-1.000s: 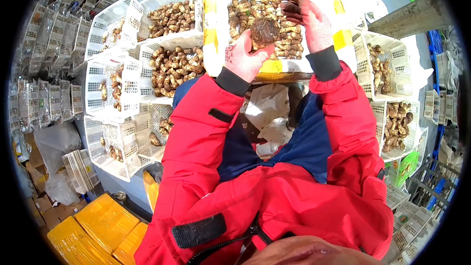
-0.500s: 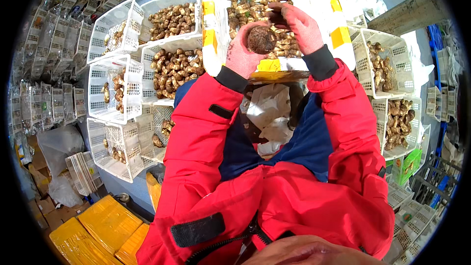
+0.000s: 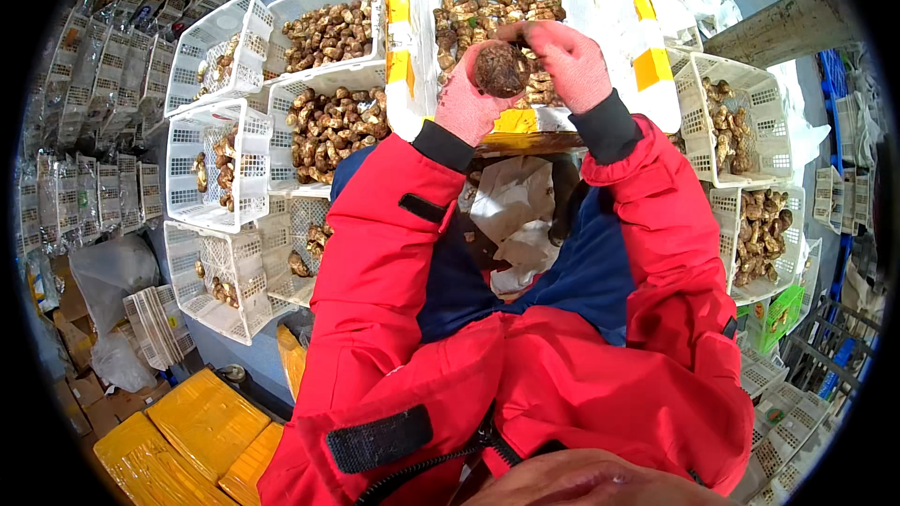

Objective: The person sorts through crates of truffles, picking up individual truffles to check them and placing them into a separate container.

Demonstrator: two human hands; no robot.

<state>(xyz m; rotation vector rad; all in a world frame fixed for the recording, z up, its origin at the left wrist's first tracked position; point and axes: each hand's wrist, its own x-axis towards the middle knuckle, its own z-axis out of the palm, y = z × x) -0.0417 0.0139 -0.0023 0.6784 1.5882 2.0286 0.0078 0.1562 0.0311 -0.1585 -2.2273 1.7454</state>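
- Pink-gloved left hand (image 3: 464,101): gripping large round brown mushroom (image 3: 501,71)
- Pink-gloved right hand (image 3: 570,66): fingers curled beside it; can't tell grip
- Both over white yellow-taped box (image 3: 662,111)

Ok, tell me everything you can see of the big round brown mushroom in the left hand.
The large, round, dark brown mushroom shows a rough, mottled cap facing the camera; its stem cannot be made out. The pink-gloved left hand holds it from the left, above the near part of the white box with yellow patches. The pink-gloved right hand is at its upper right, fingers bent; whether they touch it is unclear.
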